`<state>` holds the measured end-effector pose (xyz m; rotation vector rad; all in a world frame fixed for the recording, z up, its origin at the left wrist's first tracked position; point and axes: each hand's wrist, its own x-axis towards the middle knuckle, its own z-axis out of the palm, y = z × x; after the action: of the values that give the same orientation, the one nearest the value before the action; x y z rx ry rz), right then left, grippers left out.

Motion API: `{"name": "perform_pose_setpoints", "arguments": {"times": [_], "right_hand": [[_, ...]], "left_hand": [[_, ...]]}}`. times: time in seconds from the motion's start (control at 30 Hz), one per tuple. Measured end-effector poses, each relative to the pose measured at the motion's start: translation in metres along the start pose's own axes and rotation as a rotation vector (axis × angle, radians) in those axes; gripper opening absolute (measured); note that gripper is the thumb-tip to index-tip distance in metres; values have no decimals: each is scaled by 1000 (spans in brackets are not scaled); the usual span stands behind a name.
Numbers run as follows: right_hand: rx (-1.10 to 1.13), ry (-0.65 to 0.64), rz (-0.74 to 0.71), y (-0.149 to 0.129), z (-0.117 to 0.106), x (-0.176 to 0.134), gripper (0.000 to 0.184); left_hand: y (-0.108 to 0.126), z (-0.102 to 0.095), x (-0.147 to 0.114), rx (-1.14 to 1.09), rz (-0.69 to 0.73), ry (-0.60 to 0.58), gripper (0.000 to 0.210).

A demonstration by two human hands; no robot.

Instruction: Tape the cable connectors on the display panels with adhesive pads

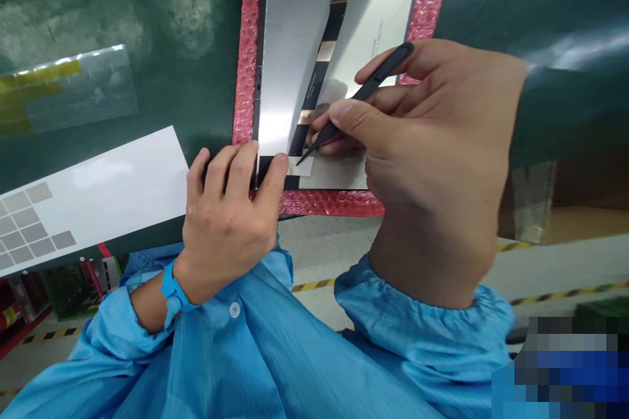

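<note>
A flat silver display panel [295,33] lies face down in front of me, with a dark ribbon cable [322,72] along its back. My left hand [230,196] rests at the panel's lower left corner, fingers spread; its thumb presses beside a small whitish strip [303,167]. Held like a pen in my right hand [422,124] is a slim black tool, seemingly tweezers [376,78], whose pointed tip touches the strip. Whether the tip grips anything is too small to tell. The right fingers hide part of the panel behind them.
Pink bubble wrap [334,203] borders the panel on the green work surface [196,78]. To the left lie a white sheet with grey squares [128,173] and a clear film with yellow pieces [98,88]. A brown cardboard box [584,203] is at right.
</note>
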<state>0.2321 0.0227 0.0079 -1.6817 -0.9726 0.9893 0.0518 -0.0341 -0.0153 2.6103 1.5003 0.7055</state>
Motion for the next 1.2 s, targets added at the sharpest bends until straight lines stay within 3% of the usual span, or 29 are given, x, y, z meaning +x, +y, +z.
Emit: {"name": "perform_pose_setpoints", "arguments": {"times": [0.47,0.83,1.03,1.2], "right_hand": [[65,-35,-2,2,-2,-2,23],[189,-66,-70,15,-5,1,25],[240,-79,-205,18,-4,-5,34],[282,-71,-199,16,-7,-8,34]], "left_hand": [[-2,0,-2,-21,35,-7,33],[-1,0,-2,-40,25,24,30],[-1,-1,-1,-48,11,11,30],[-1,-1,-1,-55,7,9,30]]}}
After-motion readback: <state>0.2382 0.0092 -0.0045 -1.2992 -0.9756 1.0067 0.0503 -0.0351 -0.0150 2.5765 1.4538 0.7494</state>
